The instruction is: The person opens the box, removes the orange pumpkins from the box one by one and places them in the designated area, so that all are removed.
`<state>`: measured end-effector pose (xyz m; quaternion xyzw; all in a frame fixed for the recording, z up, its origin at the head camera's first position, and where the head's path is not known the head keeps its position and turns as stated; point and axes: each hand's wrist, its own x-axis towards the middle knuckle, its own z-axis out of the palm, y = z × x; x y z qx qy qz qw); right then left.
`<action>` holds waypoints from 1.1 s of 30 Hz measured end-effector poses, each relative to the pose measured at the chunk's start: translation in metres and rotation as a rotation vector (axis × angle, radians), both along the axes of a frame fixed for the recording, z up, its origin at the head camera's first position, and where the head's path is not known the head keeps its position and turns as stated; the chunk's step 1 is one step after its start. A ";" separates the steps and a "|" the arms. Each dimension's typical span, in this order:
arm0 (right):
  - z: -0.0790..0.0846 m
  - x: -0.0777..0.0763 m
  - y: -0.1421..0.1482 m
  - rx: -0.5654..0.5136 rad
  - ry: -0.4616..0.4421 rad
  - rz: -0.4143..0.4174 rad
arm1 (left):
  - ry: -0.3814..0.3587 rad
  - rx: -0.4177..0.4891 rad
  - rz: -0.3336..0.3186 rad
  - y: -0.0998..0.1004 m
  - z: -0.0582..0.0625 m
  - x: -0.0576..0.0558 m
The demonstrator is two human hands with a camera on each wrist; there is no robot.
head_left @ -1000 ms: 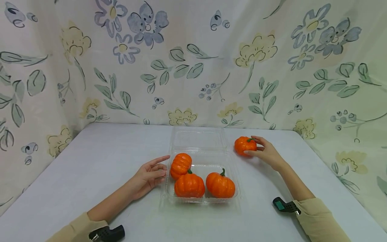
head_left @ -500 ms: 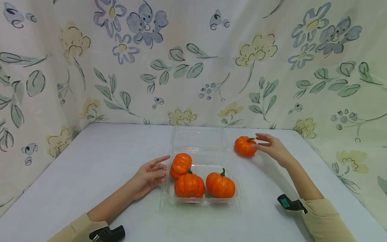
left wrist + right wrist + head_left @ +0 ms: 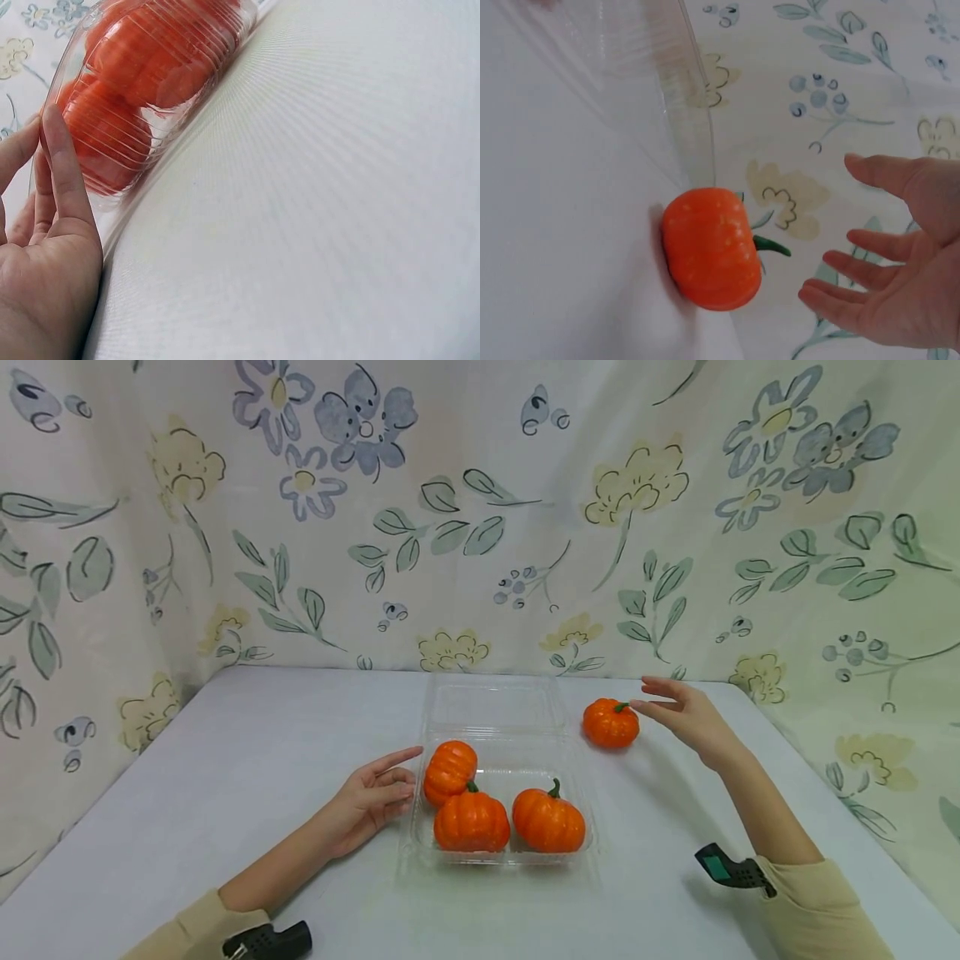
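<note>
A small orange pumpkin [image 3: 611, 723] with a green stem stands on the table right of a clear plastic clamshell box [image 3: 510, 858]. My right hand [image 3: 690, 714] hovers just right of this pumpkin, fingers loosely spread and holding nothing; the right wrist view shows a gap between the hand [image 3: 900, 262] and the pumpkin [image 3: 711, 249]. Inside the box sit three more pumpkins: one at back left [image 3: 450, 773], one at front left [image 3: 472, 822], one at front right [image 3: 549, 820]. With relaxed fingers, my left hand [image 3: 371, 802] touches the box's left side.
The box's clear lid [image 3: 493, 702] lies opened back toward the far edge of the white table [image 3: 262, 760]. A flowered curtain [image 3: 480, 527] hangs behind and at both sides. Each forearm carries a black wrist device, the right one [image 3: 735, 868] with a green patch.
My right hand has let go of the lone pumpkin and drawn back to the right and slightly up. That pumpkin has stayed in place, and the left hand has not moved.
</note>
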<state>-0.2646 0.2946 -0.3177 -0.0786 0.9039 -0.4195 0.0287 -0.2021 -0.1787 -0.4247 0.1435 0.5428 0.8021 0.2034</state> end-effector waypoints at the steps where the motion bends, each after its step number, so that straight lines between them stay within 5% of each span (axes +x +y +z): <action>1: 0.002 0.001 -0.002 0.000 0.006 0.002 | 0.002 0.000 0.001 0.000 0.000 0.000; 14: 0.021 0.025 -0.034 -0.020 0.091 0.043 | 0.000 -0.015 0.003 0.000 -0.002 -0.001; 33: 0.016 0.059 -0.057 -0.046 0.118 0.165 | -0.016 0.001 0.006 0.000 0.001 0.000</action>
